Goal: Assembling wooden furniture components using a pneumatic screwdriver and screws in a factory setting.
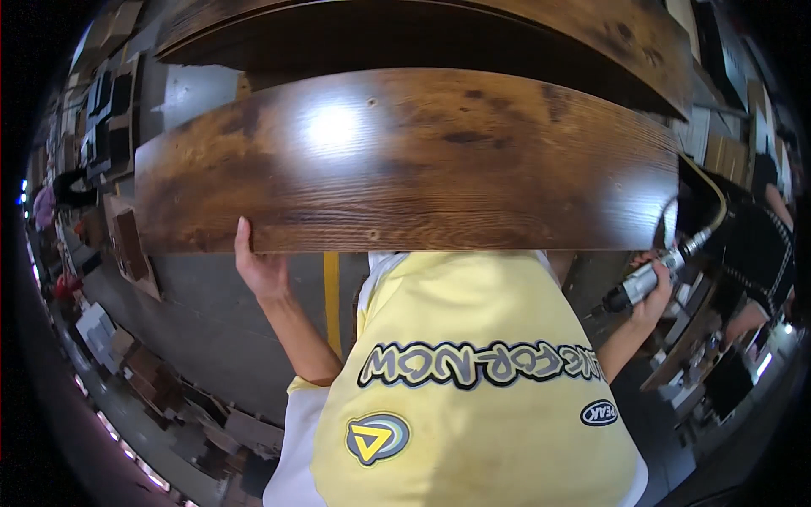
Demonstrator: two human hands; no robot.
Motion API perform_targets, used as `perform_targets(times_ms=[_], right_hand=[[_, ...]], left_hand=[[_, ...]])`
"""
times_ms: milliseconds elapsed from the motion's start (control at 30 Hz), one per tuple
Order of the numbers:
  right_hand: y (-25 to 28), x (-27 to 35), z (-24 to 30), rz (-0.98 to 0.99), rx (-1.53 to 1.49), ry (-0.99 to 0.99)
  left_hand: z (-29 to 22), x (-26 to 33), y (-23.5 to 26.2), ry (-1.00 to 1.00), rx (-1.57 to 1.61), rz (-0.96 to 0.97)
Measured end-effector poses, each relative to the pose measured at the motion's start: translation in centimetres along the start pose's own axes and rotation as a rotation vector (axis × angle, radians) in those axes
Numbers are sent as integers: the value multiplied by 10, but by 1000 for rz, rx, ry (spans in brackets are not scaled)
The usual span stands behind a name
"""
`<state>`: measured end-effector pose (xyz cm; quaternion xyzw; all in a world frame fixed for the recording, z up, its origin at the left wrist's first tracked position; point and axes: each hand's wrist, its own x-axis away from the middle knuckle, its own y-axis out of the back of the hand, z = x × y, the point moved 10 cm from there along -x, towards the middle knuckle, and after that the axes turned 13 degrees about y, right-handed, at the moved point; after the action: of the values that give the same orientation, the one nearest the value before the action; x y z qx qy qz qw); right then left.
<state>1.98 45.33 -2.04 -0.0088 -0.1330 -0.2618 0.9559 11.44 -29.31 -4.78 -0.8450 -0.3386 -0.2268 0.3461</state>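
A brown wood-grain board (439, 160) is lying across the middle of the view, its long edges running from 9 to 3 o'clock (a lamp is glaring off it near 10). At its 8 o'clock, the left hand (263, 269) is gripping the near edge, thumb on top. At 4 o'clock, the right hand (657, 291) is wrapping around a silver-and-black pneumatic driver (642, 285); whether its fingers are also touching the board, I cannot tell. An air hose (720, 203) is curving up from the driver. Another wood-grain board (608, 38) is blocking the 12 o'clock side, and the yellow-shirted torso (486, 308) is filling 6. A yellow floor stripe (332, 296) is showing at 7, and a co-worker in dark clothing (760, 245) is occupying 3.
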Motion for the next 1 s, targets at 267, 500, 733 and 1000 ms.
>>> perform_targets(times_ms=[267, 500, 733, 1000], right_hand=[[-12, -3, -92, 114, 2, -173], [-57, -52, -194, 191, -3, -285], [-82, -70, -228, 140, 15, -308], [-87, -74, -261, 63, 66, -352]], left_hand=[[73, -50, 39, 166, -56, -151], [127, -139, 50, 306, -77, 22], [147, -195, 59, 327, -77, -172], [189, -231, 89, 596, -455, -263]])
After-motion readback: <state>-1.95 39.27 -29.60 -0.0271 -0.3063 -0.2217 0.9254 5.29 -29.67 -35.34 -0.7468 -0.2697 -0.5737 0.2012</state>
